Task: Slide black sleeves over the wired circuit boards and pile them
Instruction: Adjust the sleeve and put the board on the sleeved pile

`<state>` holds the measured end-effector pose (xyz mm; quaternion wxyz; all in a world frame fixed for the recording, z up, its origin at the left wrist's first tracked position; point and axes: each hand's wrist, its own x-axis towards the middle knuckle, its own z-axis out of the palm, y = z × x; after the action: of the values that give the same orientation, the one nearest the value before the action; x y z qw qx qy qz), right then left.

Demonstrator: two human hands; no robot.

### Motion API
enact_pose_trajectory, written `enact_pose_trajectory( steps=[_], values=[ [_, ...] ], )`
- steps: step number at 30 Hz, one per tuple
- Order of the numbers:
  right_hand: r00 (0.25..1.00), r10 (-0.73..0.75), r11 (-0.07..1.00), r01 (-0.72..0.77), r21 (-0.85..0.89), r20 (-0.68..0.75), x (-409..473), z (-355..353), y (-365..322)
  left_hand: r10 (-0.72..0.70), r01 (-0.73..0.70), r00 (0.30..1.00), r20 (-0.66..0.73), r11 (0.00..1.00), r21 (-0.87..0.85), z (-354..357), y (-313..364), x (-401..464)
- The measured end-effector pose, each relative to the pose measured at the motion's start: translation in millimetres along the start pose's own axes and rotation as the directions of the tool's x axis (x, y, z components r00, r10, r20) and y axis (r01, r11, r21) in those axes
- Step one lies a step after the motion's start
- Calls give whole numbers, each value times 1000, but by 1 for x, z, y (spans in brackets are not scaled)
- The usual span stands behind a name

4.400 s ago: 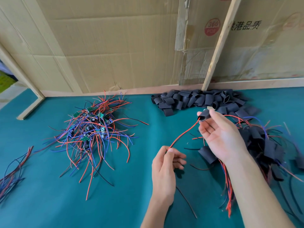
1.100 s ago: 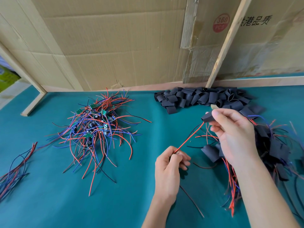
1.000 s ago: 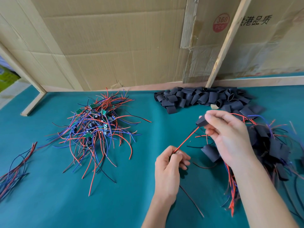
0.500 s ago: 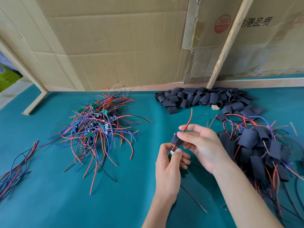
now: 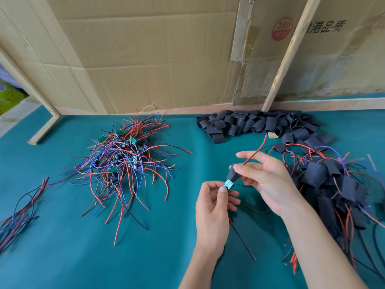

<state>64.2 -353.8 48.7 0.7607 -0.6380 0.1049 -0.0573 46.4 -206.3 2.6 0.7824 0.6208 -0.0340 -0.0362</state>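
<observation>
1. A small circuit board [image 5: 227, 183] sits just in front of the left hand [image 5: 212, 207] and just below the fingertips of the right hand [image 5: 268, 182]; its pale green end shows bare between the two hands.
2. A black sleeve [image 5: 232, 173] covers the far part of that board, tilted up and away from it. A red wire [image 5: 256, 152] comes out of the sleeve's far end and runs toward the heap of empty sleeves [image 5: 258, 124].
3. The left hand pinches the bare end of the circuit board between thumb and forefinger, its other fingers curled loosely beneath.
4. The right hand clamps the black sleeve between thumb and forefinger just beyond the board, its forefinger extended over the red wire. The remaining fingers are half curled.
5. A thin dark wire [image 5: 241, 238] trails from under the left hand toward the near edge of the green table [image 5: 83, 257].
6. Right of the circuit board, well beside the right forearm, lies the pile of sleeved boards [image 5: 333, 184] with red and blue leads sticking out.
7. Left of the circuit board, well apart, lies the tangle of unsleeved wired boards [image 5: 123, 161].
8. Farther left of it, a loose wire bundle [image 5: 20, 213] lies at the table's edge.
9. Beyond the board, the heap of empty sleeves lies against the foot of a cardboard wall [image 5: 145, 59].
</observation>
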Motion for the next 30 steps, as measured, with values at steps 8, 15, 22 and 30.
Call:
enact_pose_trajectory(
  steps=[8, 15, 22, 30],
  values=[
    [991, -14, 999, 20, -41, 130, -1, -10, -3, -26, 26, 1000, 3, 998, -62, -2, -2, 2],
    [988, -34, 993, 51, -110, 153, -3, -12, -6, -63, 64, 998, 13, 991, -120, -4, -1, 4],
    [981, -56, 995, 70, -69, 188, -3, -16, -9, -72, 76, 997, 37, 990, -117, -5, -1, 4],
    [979, -124, 990, 132, -44, 161, -2, -14, -6, -73, 78, 996, 49, 990, -115, -5, -2, 5]
  ],
)
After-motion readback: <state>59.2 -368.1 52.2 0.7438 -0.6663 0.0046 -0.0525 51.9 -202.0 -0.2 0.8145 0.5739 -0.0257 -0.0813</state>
